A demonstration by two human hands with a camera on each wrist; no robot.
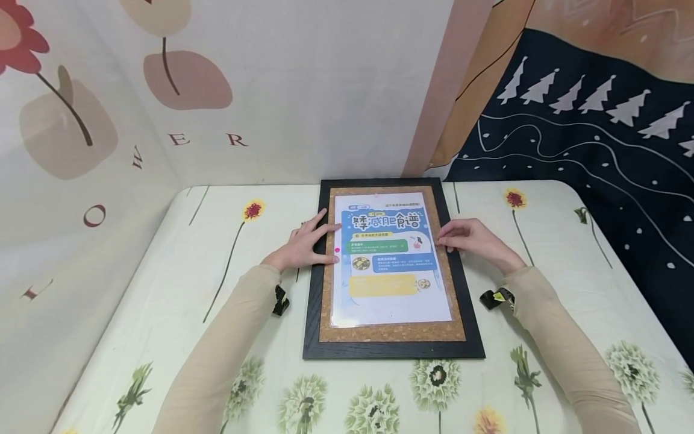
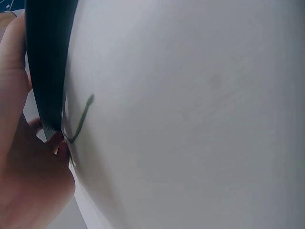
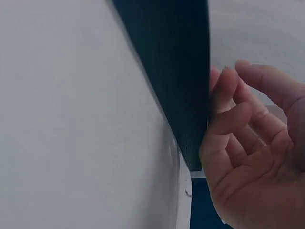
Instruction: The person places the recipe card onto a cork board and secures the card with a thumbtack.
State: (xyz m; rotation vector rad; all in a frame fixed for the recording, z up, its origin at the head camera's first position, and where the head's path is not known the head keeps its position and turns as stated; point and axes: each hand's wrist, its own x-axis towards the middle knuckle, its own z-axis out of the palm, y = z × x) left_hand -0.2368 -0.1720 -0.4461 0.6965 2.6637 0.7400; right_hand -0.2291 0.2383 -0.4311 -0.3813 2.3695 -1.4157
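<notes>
A black-framed cork board (image 1: 393,333) lies on the cloth, bearing a printed sheet (image 1: 374,301) in blue, green and yellow. Pink dots, apparently pins, show at the sheet's top (image 1: 376,195) and left edge (image 1: 337,249). My left hand (image 1: 303,244) is spread across the frame's left side, thumb and forefinger reaching the sheet; in the left wrist view other fingers (image 2: 56,141) touch the frame's outer side. At the sheet's right edge, my right hand (image 1: 468,238) has bent fingers, thumb and forefinger tips close together. A tiny speck (image 3: 226,67) shows there, too small to identify.
A white flower-printed cloth (image 1: 228,241) covers the table around the board. Behind it hangs a pale printed curtain (image 1: 303,90), and to the right a dark cloth with white trees (image 1: 569,150). Each wrist carries a small black camera (image 1: 280,301).
</notes>
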